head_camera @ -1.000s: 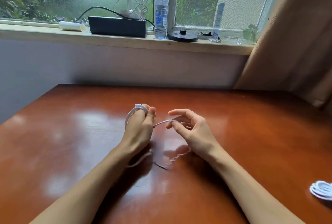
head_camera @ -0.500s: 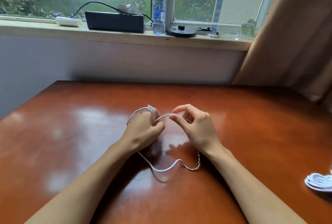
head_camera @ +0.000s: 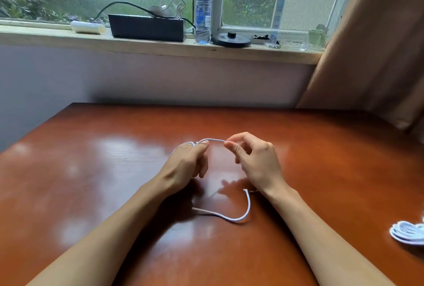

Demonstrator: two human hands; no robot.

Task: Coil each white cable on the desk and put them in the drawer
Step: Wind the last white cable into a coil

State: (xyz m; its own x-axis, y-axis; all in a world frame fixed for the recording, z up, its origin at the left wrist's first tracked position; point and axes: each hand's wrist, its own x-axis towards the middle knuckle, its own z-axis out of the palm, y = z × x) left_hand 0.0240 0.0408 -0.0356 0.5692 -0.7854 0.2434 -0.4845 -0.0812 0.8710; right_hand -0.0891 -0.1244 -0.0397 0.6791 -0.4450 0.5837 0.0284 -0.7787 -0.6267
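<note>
A: Where is the cable (head_camera: 238, 218)?
B: Mid-counter (head_camera: 91, 171). The left hand (head_camera: 185, 166) has its fingers curled round its loops. The right hand (head_camera: 254, 159) pinches the strand in its fingers. The tail lies slack near the wrists.
A: And the edges?
B: A coil (head_camera: 408, 233) lies at the right edge. The hands are well apart from the left and far edges.

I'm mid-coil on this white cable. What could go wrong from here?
Loops of the white cable round the left hand look loose; they could slip off if that grip eases.
Its loose tail lies on the desk near the right hand and might snag under the forearm.
The coiled cable lies beside the right forearm; a sweep might scatter it.
</note>
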